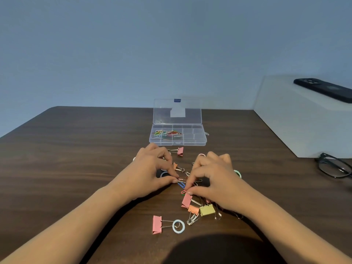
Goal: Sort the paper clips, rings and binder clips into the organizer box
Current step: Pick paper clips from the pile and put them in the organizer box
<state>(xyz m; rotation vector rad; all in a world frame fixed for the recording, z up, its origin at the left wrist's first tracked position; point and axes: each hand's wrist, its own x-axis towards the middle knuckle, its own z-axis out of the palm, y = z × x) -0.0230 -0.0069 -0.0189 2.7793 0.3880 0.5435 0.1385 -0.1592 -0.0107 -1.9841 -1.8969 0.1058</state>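
Two hands meet among scattered binder clips (157, 224) on the counter (76, 149).
Left hand (152, 172) fingers pinch a copper paper clip (182, 180); right hand (211, 180) fingers pinch a red paper clip (183, 192) just beside it. Beyond them the organizer box (190, 143) stands open, with coloured paper clips (165, 132) in its left compartments.

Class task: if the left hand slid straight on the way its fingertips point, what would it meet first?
Probably the right hand, whose fingertips sit just beyond the paper clip the left hand pinches; depth is unclear.

lid (177, 111) up — rear blocked, binder clip (180, 151) frt
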